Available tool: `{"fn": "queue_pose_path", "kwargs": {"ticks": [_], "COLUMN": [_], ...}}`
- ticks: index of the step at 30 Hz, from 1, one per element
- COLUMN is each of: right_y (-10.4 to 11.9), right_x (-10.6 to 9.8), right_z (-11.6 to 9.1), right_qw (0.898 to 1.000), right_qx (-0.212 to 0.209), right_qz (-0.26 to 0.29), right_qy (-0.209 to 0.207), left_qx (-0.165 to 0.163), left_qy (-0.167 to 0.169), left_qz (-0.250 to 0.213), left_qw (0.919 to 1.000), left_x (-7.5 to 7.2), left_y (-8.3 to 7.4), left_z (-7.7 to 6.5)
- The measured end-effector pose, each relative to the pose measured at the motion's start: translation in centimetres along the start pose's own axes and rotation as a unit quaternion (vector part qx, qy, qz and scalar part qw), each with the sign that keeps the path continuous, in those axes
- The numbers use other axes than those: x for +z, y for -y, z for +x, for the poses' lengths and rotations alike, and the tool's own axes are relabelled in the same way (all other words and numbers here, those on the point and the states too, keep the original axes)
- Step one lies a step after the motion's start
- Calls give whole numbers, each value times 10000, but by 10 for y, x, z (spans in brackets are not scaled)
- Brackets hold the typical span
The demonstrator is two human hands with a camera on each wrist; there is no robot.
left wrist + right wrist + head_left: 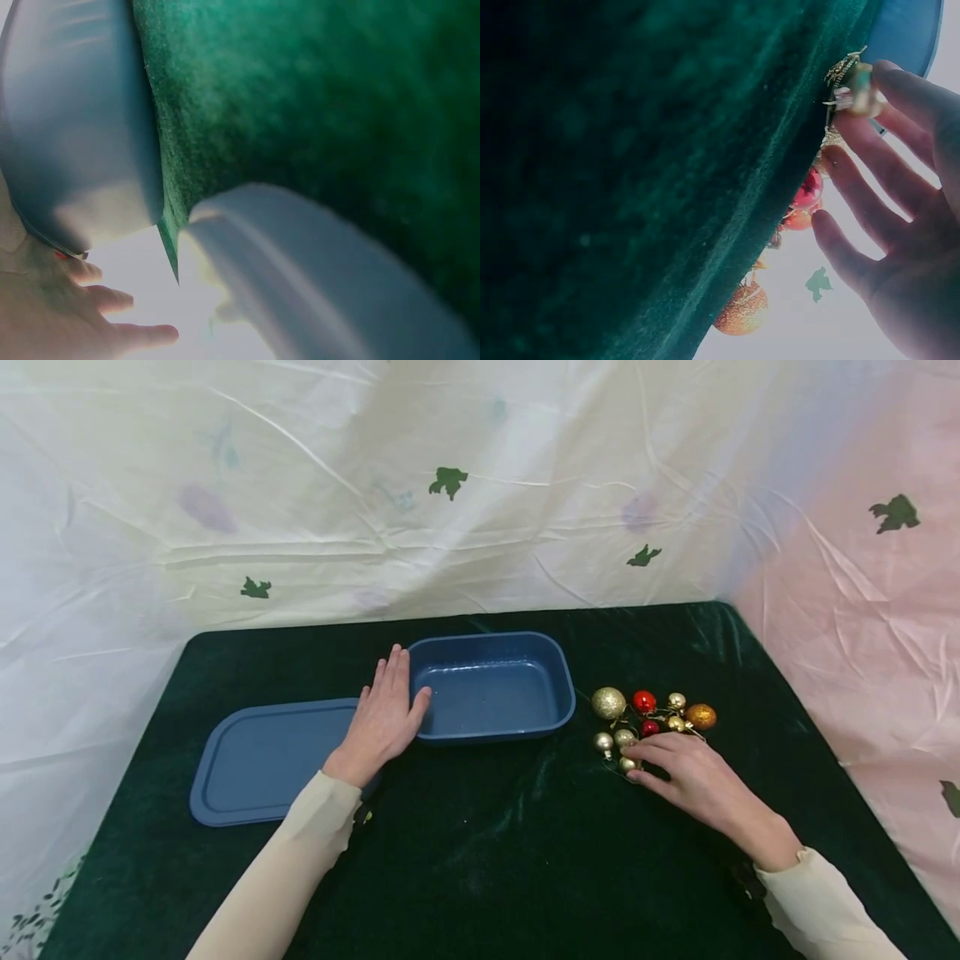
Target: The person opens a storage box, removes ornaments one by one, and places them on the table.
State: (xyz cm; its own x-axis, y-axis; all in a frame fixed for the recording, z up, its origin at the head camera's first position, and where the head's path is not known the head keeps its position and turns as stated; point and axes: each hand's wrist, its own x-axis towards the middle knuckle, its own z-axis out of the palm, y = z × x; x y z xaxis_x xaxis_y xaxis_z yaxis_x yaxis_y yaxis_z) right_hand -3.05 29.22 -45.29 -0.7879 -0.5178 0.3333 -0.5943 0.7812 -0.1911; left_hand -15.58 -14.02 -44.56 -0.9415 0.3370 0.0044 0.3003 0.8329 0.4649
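Note:
My left hand rests against the left end of a blue rectangular box, fingers straight along the outside and thumb over the rim. The box has no lid on and stands upright. In the left wrist view, the straight fingers show beyond the box wall. My right hand pinches a small gold Christmas ball between thumb and index finger, at the near left of a cluster. That cluster holds a large glittery gold ball, red balls, an orange ball and other small gold ones.
The matching blue lid lies flat left of the box, partly under my left forearm. Dark green cloth covers the table. Pale fabric with green leaf shapes hangs behind, and pink fabric at the right.

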Motion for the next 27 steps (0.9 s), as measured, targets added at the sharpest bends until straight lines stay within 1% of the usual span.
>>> {"fn": "queue_pose_path", "kwargs": {"ticks": [2,5,10,15,21,24,27], "right_y": [0,0,-1,2,5,7,8], "right_x": [0,-1,-9,-19,-22,-22,-21], "right_z": [0,1,9,25,51,62,73], "right_qw": [10000,9999,9997,9975,9949,9933,9917], "right_qx": [24,53,198,553,848,1000,1145], "right_qz": [-1,9,42,193,213,243,245], "right_qy": [90,113,-140,-403,-500,-528,-538], "left_qx": [-3,-4,3,20,70,173,341], "left_qy": [-25,-51,-66,-90,-285,-404,-614], "left_qz": [-9,-20,-11,-56,-330,-190,120], "left_qw": [10000,10000,10000,9999,9990,9989,9975], "left_x": [0,0,-2,-3,-6,-8,-10], "left_y": [0,0,0,0,-1,-2,-2], "left_z": [0,0,0,-1,-4,-7,-11]}}
